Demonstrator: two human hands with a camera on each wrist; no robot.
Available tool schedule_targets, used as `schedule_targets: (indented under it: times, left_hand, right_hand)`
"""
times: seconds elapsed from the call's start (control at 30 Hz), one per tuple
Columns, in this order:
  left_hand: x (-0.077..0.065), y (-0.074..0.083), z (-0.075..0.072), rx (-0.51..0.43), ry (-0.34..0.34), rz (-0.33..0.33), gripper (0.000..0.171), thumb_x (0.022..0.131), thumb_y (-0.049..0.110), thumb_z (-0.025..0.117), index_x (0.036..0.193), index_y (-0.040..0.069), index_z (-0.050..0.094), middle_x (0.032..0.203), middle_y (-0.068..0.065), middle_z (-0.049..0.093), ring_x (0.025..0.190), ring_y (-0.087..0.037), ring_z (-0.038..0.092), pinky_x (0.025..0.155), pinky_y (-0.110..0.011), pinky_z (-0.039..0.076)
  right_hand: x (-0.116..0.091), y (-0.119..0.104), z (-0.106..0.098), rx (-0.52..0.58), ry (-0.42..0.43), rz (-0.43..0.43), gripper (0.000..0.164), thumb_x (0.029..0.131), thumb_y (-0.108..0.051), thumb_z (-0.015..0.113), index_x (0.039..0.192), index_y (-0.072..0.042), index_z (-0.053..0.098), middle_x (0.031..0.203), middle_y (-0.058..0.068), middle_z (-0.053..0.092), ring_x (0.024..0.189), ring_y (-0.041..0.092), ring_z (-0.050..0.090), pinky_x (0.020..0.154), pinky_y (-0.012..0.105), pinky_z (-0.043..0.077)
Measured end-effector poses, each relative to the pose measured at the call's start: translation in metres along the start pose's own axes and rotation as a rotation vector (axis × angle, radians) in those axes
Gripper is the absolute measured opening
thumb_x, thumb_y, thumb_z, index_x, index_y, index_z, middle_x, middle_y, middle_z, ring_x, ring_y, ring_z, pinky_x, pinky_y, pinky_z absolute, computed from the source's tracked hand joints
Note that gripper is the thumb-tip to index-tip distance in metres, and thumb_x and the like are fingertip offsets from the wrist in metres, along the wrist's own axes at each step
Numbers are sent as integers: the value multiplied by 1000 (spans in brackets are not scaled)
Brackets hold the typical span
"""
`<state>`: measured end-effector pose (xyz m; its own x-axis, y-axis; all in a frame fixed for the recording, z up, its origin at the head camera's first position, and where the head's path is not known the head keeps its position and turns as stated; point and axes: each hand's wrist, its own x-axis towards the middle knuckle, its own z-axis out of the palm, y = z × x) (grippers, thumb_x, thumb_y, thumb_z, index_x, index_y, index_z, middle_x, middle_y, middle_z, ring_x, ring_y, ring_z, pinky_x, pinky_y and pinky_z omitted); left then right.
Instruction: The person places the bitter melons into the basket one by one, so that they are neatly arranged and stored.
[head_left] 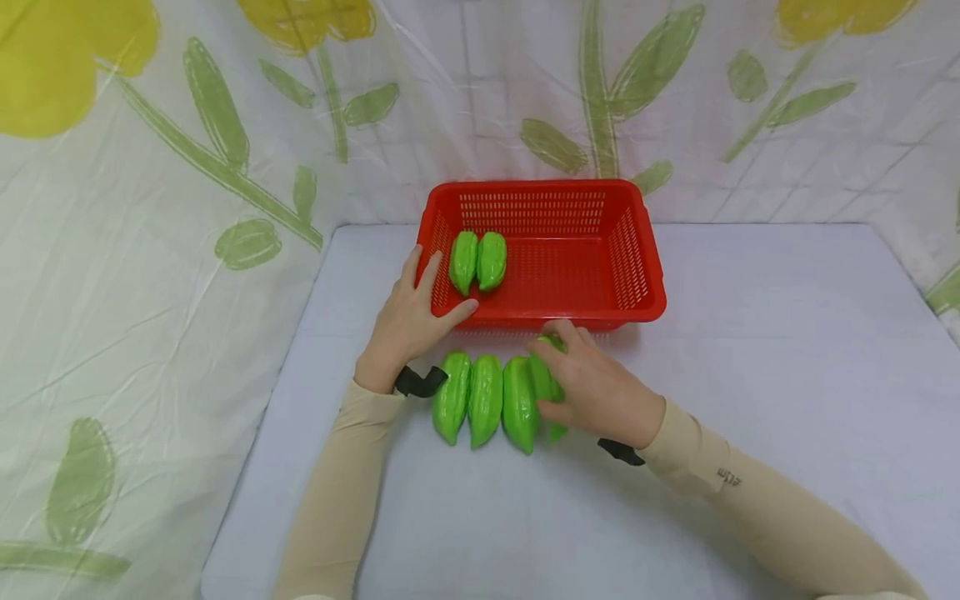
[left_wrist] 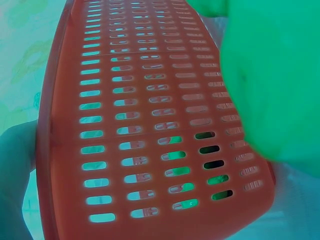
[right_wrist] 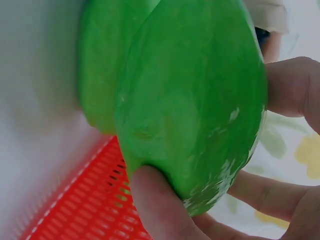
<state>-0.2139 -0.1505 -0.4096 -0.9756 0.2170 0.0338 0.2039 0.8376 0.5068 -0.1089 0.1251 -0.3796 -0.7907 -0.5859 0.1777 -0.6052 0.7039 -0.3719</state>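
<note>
Six green ridged fruits with pointed tips are in the head view. Two fruits (head_left: 477, 261) lie side by side at the left end of a red plastic basket (head_left: 543, 318); three more (head_left: 486, 400) lie in a row before it. At the row's right end my right hand (head_left: 600, 387) holds another fruit (right_wrist: 192, 100), thumb and fingers round it, partly covering it in the head view. My left hand (head_left: 408, 321) rests on the basket's front left corner, fingers spread fairly straight along the side and thumb over the front rim. In the left wrist view, slotted basket wall (left_wrist: 160, 65) fills the middle.
A white table (head_left: 480, 533) carries everything. Behind and to the left hangs a pale curtain (head_left: 495, 108) with yellow flowers and green leaves. Black straps (head_left: 422, 382) circle the wrists. The basket's high slotted walls stand close behind the fruit row.
</note>
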Motion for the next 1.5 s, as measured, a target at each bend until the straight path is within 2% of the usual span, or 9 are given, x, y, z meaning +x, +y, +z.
schedule_targets:
  times: [0.33,0.77,1.1,1.3,1.5]
  left_hand:
    - [0,0,0,0,-2,-9,98,93,70,56,168,20,18,176,-7,5,153,-41,30,114,-64,42]
    - [-1,0,-1,-2,-11,-8,99,93,71,56,169,20,16,176,-7,3,154,-41,28,115,-65,40]
    - [-1,0,0,3,-16,-13,98,94,70,56,169,20,15,176,-7,2,155,-41,28,116,-65,39]
    - [-1,1,-1,-5,-10,-8,99,94,70,56,169,20,16,176,-6,3,155,-40,28,115,-65,41]
    - [0,-1,0,0,-5,-4,99,93,71,56,169,20,17,176,-6,3,155,-40,28,115,-64,41]
  right_hand:
    - [12,2,-22,42,16,-14,61,78,-14,88,131,1,62,127,23,56,109,35,60,85,41,60]
    - [20,1,-41,67,-14,6,61,81,-16,87,135,1,62,131,22,55,112,34,61,79,39,63]
    - [34,6,-63,105,-62,67,62,84,-17,83,139,1,60,135,21,52,119,33,57,89,42,61]
    - [47,13,-75,100,-58,91,61,87,-19,80,140,1,59,137,21,51,123,33,54,94,44,59]
    - [62,19,-82,119,-64,106,59,87,-18,77,140,0,59,137,21,52,121,33,56,98,47,57]
